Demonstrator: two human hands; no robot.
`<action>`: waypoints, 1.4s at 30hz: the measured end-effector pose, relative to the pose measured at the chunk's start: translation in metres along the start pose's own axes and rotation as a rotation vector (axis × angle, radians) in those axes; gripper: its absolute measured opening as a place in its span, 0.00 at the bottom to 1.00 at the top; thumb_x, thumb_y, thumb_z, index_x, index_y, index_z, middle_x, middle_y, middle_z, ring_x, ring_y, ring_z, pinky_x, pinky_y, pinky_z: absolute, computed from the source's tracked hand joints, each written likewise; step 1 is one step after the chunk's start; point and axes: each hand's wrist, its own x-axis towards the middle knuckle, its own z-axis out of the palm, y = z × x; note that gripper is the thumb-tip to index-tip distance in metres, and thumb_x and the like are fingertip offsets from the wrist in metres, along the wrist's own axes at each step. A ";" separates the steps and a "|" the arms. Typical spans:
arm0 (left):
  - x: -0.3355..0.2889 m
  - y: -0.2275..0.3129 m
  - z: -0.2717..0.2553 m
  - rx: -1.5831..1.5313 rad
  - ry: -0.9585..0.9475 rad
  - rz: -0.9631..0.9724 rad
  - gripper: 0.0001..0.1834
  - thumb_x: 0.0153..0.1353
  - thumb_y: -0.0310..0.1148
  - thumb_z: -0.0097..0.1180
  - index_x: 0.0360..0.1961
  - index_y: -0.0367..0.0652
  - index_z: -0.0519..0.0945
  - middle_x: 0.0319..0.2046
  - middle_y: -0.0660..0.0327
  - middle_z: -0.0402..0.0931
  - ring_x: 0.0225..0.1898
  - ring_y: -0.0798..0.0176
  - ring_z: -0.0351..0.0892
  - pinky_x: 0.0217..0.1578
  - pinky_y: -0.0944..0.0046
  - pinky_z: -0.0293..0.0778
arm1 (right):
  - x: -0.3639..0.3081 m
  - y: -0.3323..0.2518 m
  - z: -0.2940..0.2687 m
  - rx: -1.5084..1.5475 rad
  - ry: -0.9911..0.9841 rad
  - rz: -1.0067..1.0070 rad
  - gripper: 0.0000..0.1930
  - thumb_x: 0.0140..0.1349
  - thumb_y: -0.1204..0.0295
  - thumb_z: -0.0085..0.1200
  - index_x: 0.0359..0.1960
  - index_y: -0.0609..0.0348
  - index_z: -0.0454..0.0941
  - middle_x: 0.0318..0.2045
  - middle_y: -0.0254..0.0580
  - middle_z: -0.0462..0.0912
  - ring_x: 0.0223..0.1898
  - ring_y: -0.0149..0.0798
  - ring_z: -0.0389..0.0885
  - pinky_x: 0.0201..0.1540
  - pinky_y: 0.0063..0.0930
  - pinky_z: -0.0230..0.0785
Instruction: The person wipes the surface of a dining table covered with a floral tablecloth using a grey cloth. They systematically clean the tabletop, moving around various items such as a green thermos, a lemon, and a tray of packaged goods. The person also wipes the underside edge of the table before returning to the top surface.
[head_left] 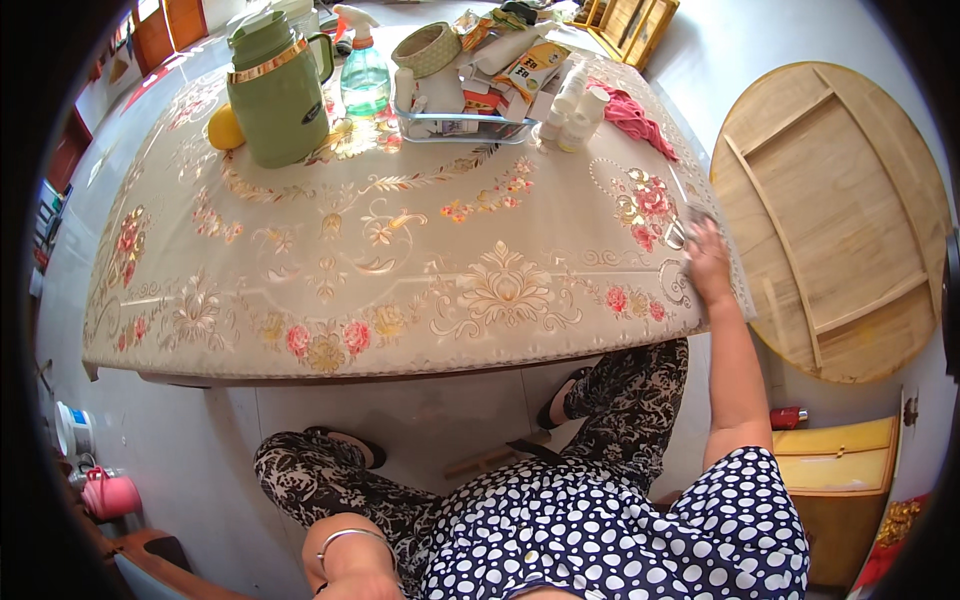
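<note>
The right hand (pixel 708 262) reaches out to the right edge of the surface (pixel 400 290), which is covered by a beige floral tablecloth (pixel 505 285). The hand lies on the cloth near a pink rose print, and something pale and blurred sits just beyond its fingers (pixel 700 228); I cannot tell what it is, or whether the fingers are curled around it or merely flat on the cloth. The left hand (pixel 350 570) is low at the bottom of the view, near the person's lap, with a silver bangle (pixel 340 540) on the wrist; its fingers are out of sight, so their state cannot be told.

At the far end of the surface stands a green thermos jug (pixel 275 95) with a yellow round fruit (pixel 225 128) just beside it. To its right is a clear spray bottle (pixel 363 75), then a wire basket (pixel 465 118) packed with boxes and small packets, a roll of tape (pixel 427 48) above it. 3 or so small white bottles (pixel 572 110) stand beside the basket, and a pink cloth (pixel 632 118) lies near them. A round wooden tabletop (pixel 835 215) leans to the right of the surface
</note>
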 end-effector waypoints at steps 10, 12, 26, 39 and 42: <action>0.002 0.024 -0.027 -0.195 -0.244 -0.060 0.22 0.55 0.24 0.60 0.52 0.44 0.72 0.48 0.66 0.66 0.51 0.64 0.67 0.46 0.63 0.69 | -0.041 0.008 -0.015 0.007 -0.005 0.109 0.20 0.61 0.68 0.51 0.56 0.53 0.73 0.63 0.43 0.65 0.59 0.52 0.64 0.64 0.41 0.56; 0.003 0.030 -0.029 -0.117 -0.246 -0.077 0.22 0.56 0.25 0.59 0.54 0.44 0.72 0.52 0.65 0.67 0.55 0.63 0.67 0.49 0.62 0.68 | -0.044 -0.019 -0.025 0.048 -0.008 0.054 0.20 0.61 0.68 0.51 0.56 0.53 0.74 0.63 0.43 0.65 0.59 0.52 0.64 0.64 0.41 0.56; 0.018 0.049 -0.040 0.074 0.008 0.238 0.23 0.57 0.28 0.60 0.55 0.44 0.74 0.57 0.63 0.71 0.60 0.60 0.64 0.54 0.62 0.64 | -0.030 -0.308 -0.071 0.458 -0.042 -0.665 0.22 0.57 0.71 0.55 0.56 0.54 0.71 0.63 0.46 0.65 0.63 0.52 0.62 0.66 0.44 0.53; 0.031 0.034 -0.045 0.014 -0.041 0.009 0.16 0.58 0.26 0.60 0.47 0.46 0.73 0.43 0.68 0.68 0.46 0.65 0.68 0.44 0.66 0.67 | -0.040 -0.596 -0.081 0.644 -0.166 -1.071 0.23 0.65 0.61 0.46 0.61 0.46 0.67 0.68 0.35 0.58 0.67 0.53 0.57 0.67 0.44 0.52; 0.030 0.033 -0.046 0.058 -0.067 0.003 0.16 0.57 0.26 0.60 0.46 0.46 0.73 0.42 0.67 0.68 0.45 0.65 0.68 0.43 0.66 0.67 | -0.031 -0.597 -0.085 0.697 -0.253 -1.093 0.23 0.65 0.60 0.45 0.62 0.44 0.67 0.69 0.34 0.57 0.67 0.52 0.56 0.67 0.44 0.52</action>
